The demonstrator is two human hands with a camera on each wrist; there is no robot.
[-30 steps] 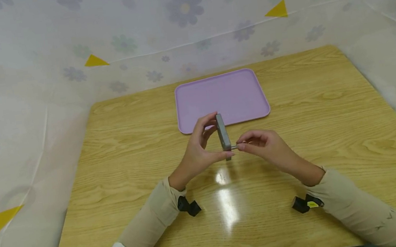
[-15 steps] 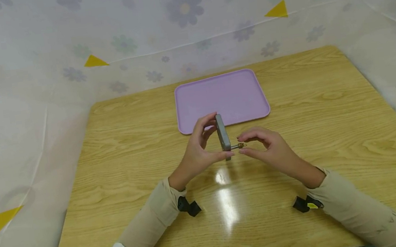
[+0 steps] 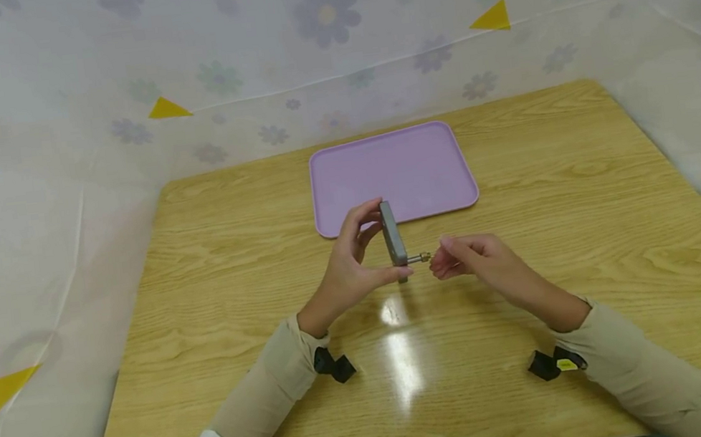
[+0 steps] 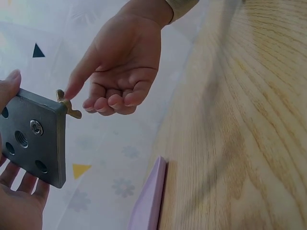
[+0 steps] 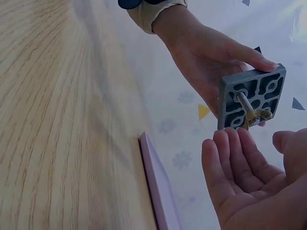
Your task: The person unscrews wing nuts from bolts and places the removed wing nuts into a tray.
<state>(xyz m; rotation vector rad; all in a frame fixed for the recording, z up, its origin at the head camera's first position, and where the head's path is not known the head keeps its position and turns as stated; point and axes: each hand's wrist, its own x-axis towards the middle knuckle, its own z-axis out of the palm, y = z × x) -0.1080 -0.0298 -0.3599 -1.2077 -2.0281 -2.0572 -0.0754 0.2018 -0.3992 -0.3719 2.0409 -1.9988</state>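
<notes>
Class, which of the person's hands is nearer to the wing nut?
Right: the right hand is just beside the wing nut, while the left hand grips the metal plate farther along the bolt.

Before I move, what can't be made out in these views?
Head: broad faces of the grey square plate, turned nearly edge-on.
Head: contact between right hand and brass-coloured wing nut, too small to judge.
Left wrist: shank of the silver threaded bolt, hidden behind the plate.
Right wrist: part of the purple rectangular tray, cut off at the bottom.
</notes>
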